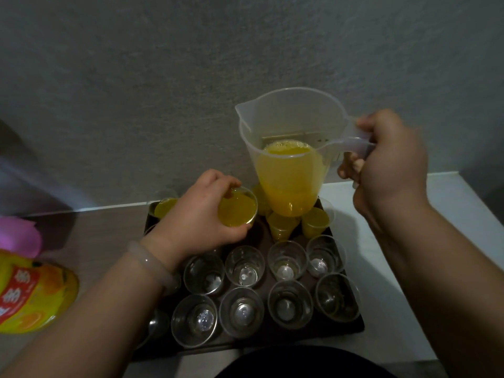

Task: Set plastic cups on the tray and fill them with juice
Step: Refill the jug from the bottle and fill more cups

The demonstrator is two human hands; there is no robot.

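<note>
The fingers of the left hand are curled round the rim of a full cup, taken from above and from the side. The juice stands close to the rim. The cup is held just over the far part of the tray, above a dark free place in the back row.

The fingers of the right hand are closed round the handle of the jug. The jug is carried upright in the air, roughly half full, and nothing runs from its spout.

The step in hand is judged to be the setting down of the full cup. It should be lowered straight and level, because so little room is left under the rim. The thin wall should not be pressed, or juice may be pushed over the edge. The grip should be loosened only when the base is felt flat on the tray.

Beside the free place the other full cups stand close together — they should not be knocked. The base of the jug hangs just over them, so it should be held high and level meanwhile.

Two rows of empty cups wait at the near side. A juice bottle lies on the surface at the left — well apart from the tray.
</note>
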